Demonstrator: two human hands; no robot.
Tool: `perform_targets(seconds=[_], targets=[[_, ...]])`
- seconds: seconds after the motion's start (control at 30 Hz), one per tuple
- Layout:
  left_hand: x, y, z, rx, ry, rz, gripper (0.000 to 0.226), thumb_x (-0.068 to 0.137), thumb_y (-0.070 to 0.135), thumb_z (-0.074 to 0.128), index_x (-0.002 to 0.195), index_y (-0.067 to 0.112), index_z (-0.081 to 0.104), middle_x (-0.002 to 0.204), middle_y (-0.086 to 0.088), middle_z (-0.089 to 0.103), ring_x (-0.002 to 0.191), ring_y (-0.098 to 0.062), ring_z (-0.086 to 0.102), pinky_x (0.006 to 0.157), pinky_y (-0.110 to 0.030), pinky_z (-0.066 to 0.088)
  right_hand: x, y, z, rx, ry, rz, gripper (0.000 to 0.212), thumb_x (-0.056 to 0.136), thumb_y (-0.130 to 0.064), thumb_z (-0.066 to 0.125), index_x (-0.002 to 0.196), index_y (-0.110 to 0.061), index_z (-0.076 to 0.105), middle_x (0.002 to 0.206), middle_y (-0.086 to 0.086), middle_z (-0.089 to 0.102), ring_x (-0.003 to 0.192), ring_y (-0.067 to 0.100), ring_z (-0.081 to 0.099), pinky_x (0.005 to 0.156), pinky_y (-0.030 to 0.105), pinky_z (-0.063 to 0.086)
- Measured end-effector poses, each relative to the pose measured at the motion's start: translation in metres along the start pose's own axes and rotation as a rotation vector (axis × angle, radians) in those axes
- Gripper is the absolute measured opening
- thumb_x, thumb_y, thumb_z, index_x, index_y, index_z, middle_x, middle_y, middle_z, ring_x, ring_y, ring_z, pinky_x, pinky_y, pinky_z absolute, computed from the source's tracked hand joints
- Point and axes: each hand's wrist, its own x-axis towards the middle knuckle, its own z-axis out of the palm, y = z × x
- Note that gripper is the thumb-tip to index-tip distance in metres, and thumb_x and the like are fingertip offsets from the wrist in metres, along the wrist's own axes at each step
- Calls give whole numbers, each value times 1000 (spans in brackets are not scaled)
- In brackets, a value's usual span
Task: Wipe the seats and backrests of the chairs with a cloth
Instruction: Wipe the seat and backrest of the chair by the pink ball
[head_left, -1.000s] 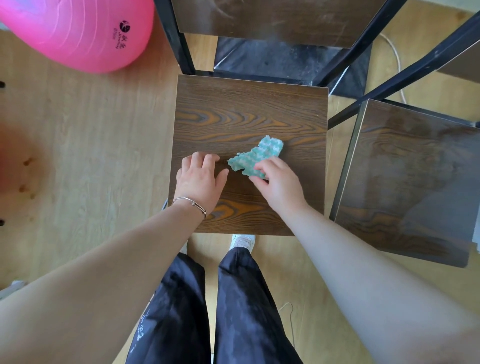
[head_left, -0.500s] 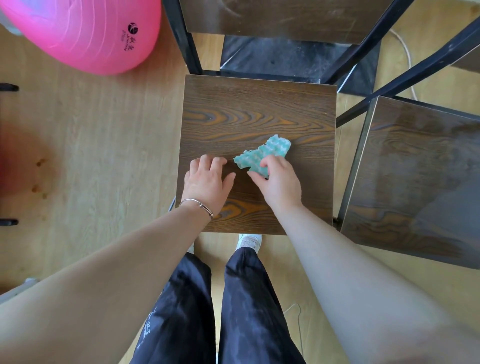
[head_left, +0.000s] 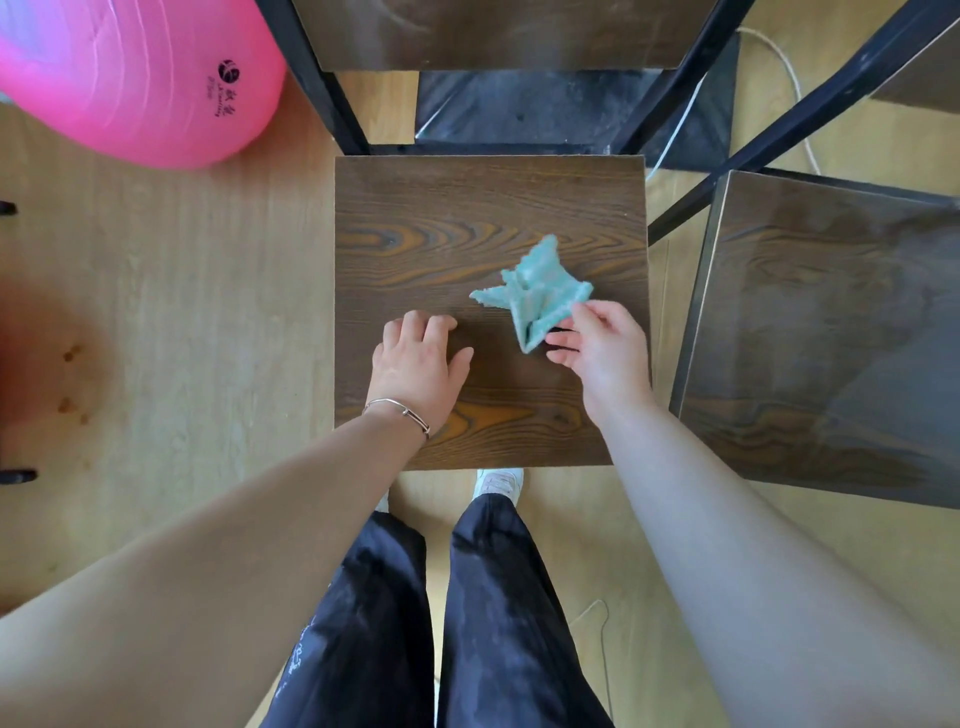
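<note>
Cloth (head_left: 535, 299) lies crumpled on the chair seat (head_left: 467, 218), pinched by the right hand (head_left: 608, 358). The left hand (head_left: 415, 364) rests empty, fingers loosely bent, tips hidden. The backrest (head_left: 493, 36) is cut off.

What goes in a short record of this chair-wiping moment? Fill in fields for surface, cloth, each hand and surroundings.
Surface: dark wood-grain square chair seat
Cloth: bunched turquoise textured cloth, over the seat's right half
Left hand: left hand rests on the seat, holding nothing
Right hand: right hand pinches the cloth's near edge with its fingers
Surroundings: large pink rubber exercise ball, far left; second dark wooden chair seat, right
</note>
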Motion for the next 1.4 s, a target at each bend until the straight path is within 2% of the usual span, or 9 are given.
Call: perform_targets(seconds=[0.23, 0.47, 0.73, 0.9, 1.07, 1.13, 1.23, 1.3, 1.4], targets=[[9, 23, 9, -10, -6, 52, 43, 96, 40, 48, 134, 22, 45, 130, -5, 45, 118, -28, 40, 100, -41, 38, 3, 20, -36, 245, 114, 202, 21, 99, -17, 57, 117, -6, 56, 103, 15, 70, 85, 23, 74, 76, 36, 60], [18, 56, 10, -405, -81, 53, 46, 87, 45, 63, 124, 22, 51, 112, 6, 52, 91, -8, 56, 87, -32, 50, 9, 25, -34, 125, 31, 96, 13, 97, -19, 59, 108, -13, 61, 112, 9, 68, 96, 18, 71, 83, 44, 59], [31, 77, 12, -400, -63, 41, 27, 88, 34, 63, 112, 21, 60, 104, 4, 58, 88, -14, 57, 76, -22, 40, 4, 16, -19, 218, -106, 83, 19, 100, -15, 52, 116, -6, 59, 109, 13, 71, 99, 22, 71, 90, 40, 56], [28, 60, 0, -512, -1, -202, 12, 92, 32, 54, 98, 25, 62, 80, 12, 60, 76, -11, 55, 67, -23, 38, 6, 17, -22, 227, -11, 97, 18, 99, -17, 54, 114, -7, 59, 107, 12, 72, 96, 21, 72, 88, 41, 57], [13, 18, 6, -629, -12, -436, 19, 90, 27, 57, 108, 27, 59, 98, 10, 65, 88, -12, 63, 78, -31, 51, 4, 30, -34, -94, 93, 31, 25, 95, -15, 59, 120, -17, 53, 104, 5, 70, 86, 12, 72, 82, 34, 59], [6, 6, 9, -454, 8, -313, 29, 89, 24, 59, 118, 24, 56, 110, 5, 56, 97, -15, 56, 80, -29, 47, 3, 35, -42, -517, 129, -242, 44, 91, -9, 61, 130, -24, 46, 113, -2, 62, 91, 10, 65, 81, 29, 56], [2, -1, 13, -73, 54, 127, 35, 88, 27, 61, 123, 21, 55, 120, -3, 48, 111, -24, 45, 92, -38, 44, 11, 44, -52, -1029, 75, -677, 50, 85, -6, 65, 130, -22, 50, 123, 3, 48, 107, 21, 52, 77, 34, 53], [7, -1, 17, 160, 0, 344, 38, 89, 32, 60, 125, 23, 53, 123, -2, 47, 114, -26, 42, 94, -38, 39, 20, 46, -55, -1180, 15, -762, 40, 85, -8, 67, 122, -19, 58, 121, 3, 48, 110, 24, 47, 74, 40, 55], [20, 4, 22, 344, -18, 404, 36, 93, 36, 53, 127, 26, 48, 126, 2, 45, 115, -25, 41, 93, -37, 36, 30, 46, -56, -1168, 32, -768, 24, 87, -10, 67, 110, -16, 66, 116, 1, 52, 107, 23, 46, 75, 39, 54]])
